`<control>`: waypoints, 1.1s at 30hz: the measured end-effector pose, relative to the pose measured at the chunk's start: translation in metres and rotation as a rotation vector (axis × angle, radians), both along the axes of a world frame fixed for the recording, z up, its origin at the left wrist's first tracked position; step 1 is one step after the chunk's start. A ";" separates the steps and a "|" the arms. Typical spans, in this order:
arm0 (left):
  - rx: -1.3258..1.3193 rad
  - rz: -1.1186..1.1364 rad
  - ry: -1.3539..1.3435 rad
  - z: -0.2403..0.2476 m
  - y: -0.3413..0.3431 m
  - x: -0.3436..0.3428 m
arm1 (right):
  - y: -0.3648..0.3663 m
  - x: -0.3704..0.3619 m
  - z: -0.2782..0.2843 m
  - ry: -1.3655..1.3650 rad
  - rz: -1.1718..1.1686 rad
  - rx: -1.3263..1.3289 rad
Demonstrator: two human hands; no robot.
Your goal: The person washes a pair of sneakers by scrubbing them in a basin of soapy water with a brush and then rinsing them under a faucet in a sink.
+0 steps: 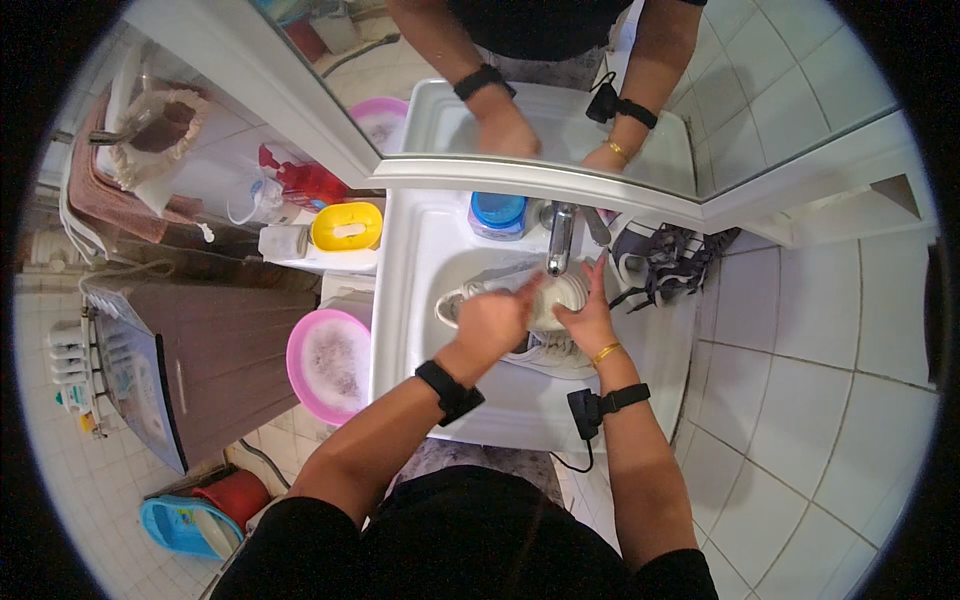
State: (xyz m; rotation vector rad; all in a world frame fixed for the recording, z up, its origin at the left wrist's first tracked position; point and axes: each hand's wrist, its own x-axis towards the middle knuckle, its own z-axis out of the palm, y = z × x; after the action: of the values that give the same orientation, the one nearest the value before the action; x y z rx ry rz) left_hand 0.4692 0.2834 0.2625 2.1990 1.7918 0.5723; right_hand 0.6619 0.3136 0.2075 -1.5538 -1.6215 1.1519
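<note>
A white shoe (560,296) is tilted beneath the chrome faucet (560,240), over the basin of the white sink (400,370). My right hand (590,318) grips its toe end, thumb on the near side and fingers along the far side. Across the middle of the shoe lies my left hand (490,325), curled, its fingertips partly hidden against it. A second pale laced shoe (556,358) rests in the basin just below my hands. Whether water is running from the faucet, I cannot tell.
Dark laced shoes (665,262) sit on the sink's right ledge. A blue-lidded tub (498,212) stands left of the faucet. Further left are a yellow soap dish (347,228), a red bottle (300,182) and a pink basin (330,365) of suds. A mirror (600,90) rises behind the sink.
</note>
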 end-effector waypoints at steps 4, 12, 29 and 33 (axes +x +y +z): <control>-0.048 -0.015 -0.013 0.010 0.008 0.000 | -0.003 0.000 0.004 0.093 0.102 -0.058; -0.130 0.001 -0.090 0.029 0.002 -0.007 | -0.020 -0.002 0.023 0.080 0.115 -0.057; -0.194 -0.027 0.035 -0.001 -0.022 0.000 | -0.032 0.010 0.011 0.027 0.115 -0.115; -0.409 0.110 0.107 -0.021 -0.021 -0.066 | -0.037 0.010 0.004 -0.019 0.098 -0.131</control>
State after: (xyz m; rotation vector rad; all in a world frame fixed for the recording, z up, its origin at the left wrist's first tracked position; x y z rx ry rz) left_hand 0.4033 0.2625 0.2419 1.8927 1.8908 0.0925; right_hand 0.6718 0.2766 0.2110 -1.5854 -1.6800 1.3223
